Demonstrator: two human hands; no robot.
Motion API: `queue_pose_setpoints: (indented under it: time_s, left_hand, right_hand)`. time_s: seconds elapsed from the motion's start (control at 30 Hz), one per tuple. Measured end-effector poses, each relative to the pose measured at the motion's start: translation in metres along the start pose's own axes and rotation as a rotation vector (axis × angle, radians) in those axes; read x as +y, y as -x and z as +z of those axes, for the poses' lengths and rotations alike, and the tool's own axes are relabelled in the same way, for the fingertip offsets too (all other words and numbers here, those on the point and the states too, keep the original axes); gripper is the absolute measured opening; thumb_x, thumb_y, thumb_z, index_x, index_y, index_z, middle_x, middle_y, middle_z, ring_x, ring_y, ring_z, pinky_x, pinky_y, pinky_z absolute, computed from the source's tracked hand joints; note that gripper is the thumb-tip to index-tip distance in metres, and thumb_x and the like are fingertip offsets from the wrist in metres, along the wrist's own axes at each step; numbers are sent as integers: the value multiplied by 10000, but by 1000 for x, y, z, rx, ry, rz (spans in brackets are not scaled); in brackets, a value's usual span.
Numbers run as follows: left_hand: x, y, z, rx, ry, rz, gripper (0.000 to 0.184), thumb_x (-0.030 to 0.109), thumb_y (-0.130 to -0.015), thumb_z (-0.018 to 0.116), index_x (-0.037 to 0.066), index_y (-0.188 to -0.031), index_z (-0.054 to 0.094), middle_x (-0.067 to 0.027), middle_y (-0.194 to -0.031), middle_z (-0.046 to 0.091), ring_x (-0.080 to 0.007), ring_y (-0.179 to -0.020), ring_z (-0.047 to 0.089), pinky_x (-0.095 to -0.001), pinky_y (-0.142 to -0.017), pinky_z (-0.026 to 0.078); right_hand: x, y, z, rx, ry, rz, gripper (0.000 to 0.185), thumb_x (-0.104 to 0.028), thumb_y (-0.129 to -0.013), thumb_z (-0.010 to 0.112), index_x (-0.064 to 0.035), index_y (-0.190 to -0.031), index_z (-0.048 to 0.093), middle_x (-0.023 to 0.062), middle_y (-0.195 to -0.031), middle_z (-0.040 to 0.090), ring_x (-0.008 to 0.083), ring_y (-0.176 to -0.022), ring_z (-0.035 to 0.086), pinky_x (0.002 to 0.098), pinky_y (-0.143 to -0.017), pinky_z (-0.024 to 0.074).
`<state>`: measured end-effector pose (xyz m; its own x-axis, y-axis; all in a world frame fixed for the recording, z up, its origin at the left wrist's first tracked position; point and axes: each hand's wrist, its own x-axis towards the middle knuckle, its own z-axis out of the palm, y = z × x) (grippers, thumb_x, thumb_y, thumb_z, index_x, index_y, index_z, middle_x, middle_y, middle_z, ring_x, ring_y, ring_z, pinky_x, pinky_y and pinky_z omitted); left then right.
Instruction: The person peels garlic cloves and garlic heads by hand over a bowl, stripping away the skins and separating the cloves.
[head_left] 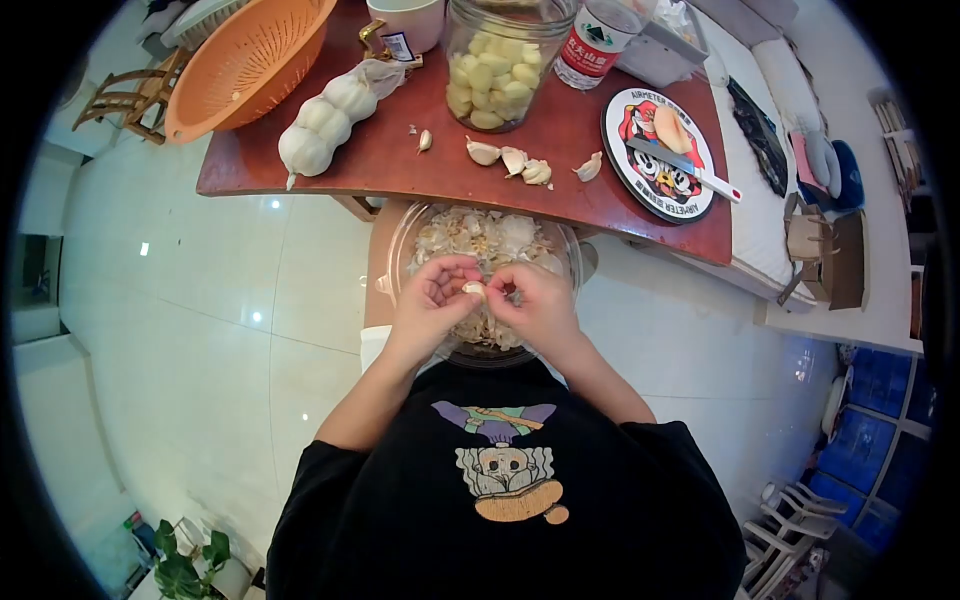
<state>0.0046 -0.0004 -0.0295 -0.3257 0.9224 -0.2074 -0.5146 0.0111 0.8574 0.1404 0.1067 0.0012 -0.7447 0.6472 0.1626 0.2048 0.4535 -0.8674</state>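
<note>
Garlic clove [473, 288] sits above the near clear bowl [398, 242] of garlic skins [468, 234]. My left hand [435, 300] pinches it; my right hand [530, 301] pinches its right edge. From here I judge it light, firm, bruisable, slippery where bare; best held by its ends.

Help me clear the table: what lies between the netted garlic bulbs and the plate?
In the head view, loose garlic cloves lie there, with the glass jar just behind them.
</note>
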Motion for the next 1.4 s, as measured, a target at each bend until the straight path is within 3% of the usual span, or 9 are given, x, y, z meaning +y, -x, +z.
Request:
queue_pose_setpoints:
  time_s: [0.37, 0.63, 0.87, 0.93, 1.13, 1.17, 1.23, 1.3, 1.4]
  left_hand:
    - [-1, 0, -3, -16, 12, -43, 407, -55, -774, 662, 34, -1118, 464, -52, -1025, 545, -88, -908, 555, -208, -800, 464]
    - [-2, -1, -5, 3, 141, 33, 406, -90, -821, 596, 30, -1175, 438, -124, -1130, 568, -206, -1070, 588, -292, -918, 490]
    - [4, -7, -18, -111, 876, -296, 267, 28, -922, 537, 17, -1185, 495, -176, -1198, 570, -286, -1131, 576, -350, -920, 539]
    - [4, -6, -20, -99, 981, -360, 247, 47, -938, 516, 20, -1183, 512, -178, -1204, 570, -285, -1133, 577, -347, -916, 541]
    - [-2, -5, -23, -101, 1019, -392, 212, 99, -957, 505, 56, -1164, 525, -155, -1173, 587, -243, -1057, 610, -314, -860, 552]
    - [0, -4, -22, -94, 1006, -386, 202, 104, -957, 509, 63, -1154, 526, -147, -1161, 592, -231, -1031, 619, -305, -839, 557]
    - [9, -3, -18, -161, 780, -207, 175, 112, -950, 530, 71, -1120, 524, -129, -1127, 600, -211, -973, 626, -288, -792, 557]
    - [37, -11, -7, -126, 461, -53, 179, 63, -900, 599, 64, -1054, 508, -108, -1075, 598, -180, -920, 620, -274, -765, 540]
    - [99, -33, 19, -139, 37, 417, 241, -24, -840, 634, 47, -1030, 505, -109, -1074, 587, -166, -947, 601, -277, -805, 515]
  right_hand:
    - [15, -7, 0, 119, 161, -143, 117, -30, -709, 687, -39, -793, 606, 86, -763, 613, 253, -709, 611, 332, -615, 486]
    - [14, -8, -5, 14, 199, -135, 188, -9, -755, 638, -31, -941, 657, 100, -978, 615, 282, -935, 590, 378, -778, 473]
    - [13, -6, -12, 27, 111, -100, 114, -80, -735, 721, -30, -814, 656, 78, -769, 626, 228, -713, 611, 320, -628, 474]
    - [12, -10, -14, 51, 175, -212, 122, -99, -728, 739, -31, -765, 645, 75, -713, 614, 201, -626, 598, 306, -565, 459]
    - [15, -1, -16, -82, 158, 42, 123, -115, -733, 734, -45, -753, 635, 84, -693, 590, 233, -625, 579, 339, -578, 440]
    - [16, -1, -15, -36, 180, -24, 119, -122, -738, 729, -48, -758, 638, 84, -693, 593, 241, -633, 580, 346, -588, 442]
    - [12, -9, -15, 72, 222, -168, 113, -137, -749, 719, -54, -766, 644, 84, -692, 599, 258, -649, 581, 361, -608, 445]
    - [8, -9, -23, -38, 193, -96, 107, -153, -763, 707, -62, -781, 653, 87, -697, 607, 263, -657, 587, 368, -613, 448]
    - [12, -6, -21, -33, 194, -190, 115, -183, -779, 696, -79, -818, 665, 84, -720, 627, 270, -673, 597, 366, -619, 450]
